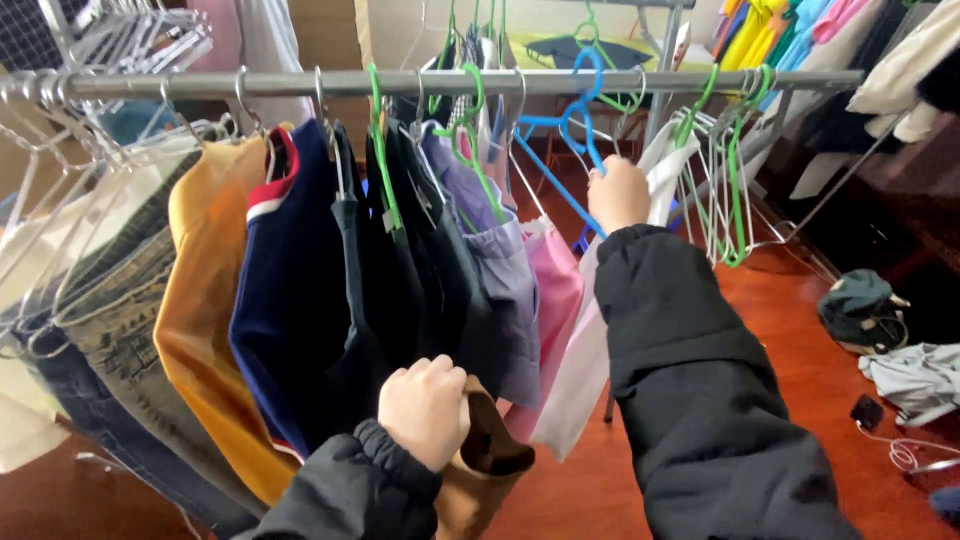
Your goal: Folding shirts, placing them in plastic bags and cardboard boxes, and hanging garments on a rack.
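Note:
A metal clothes rail (300, 83) runs across the view, hung with a mustard garment (205, 300), a navy garment (290, 290), black clothes (420, 270), a lilac top (495, 260) and a pink piece (555, 300). My right hand (620, 192), in a black sleeve, grips the blue hanger (580, 110) hooked on the rail, with a white garment (585, 370) hanging below it. My left hand (427, 408) is closed on a brown garment (485, 465) low under the black clothes.
Several empty green and white hangers (725, 170) hang at the rail's right end. Denim (110, 330) and wire hangers (60, 190) crowd the left. On the wooden floor (800, 350) lie a dark bag (860, 310), grey cloth (920, 380) and a phone with cable (868, 412).

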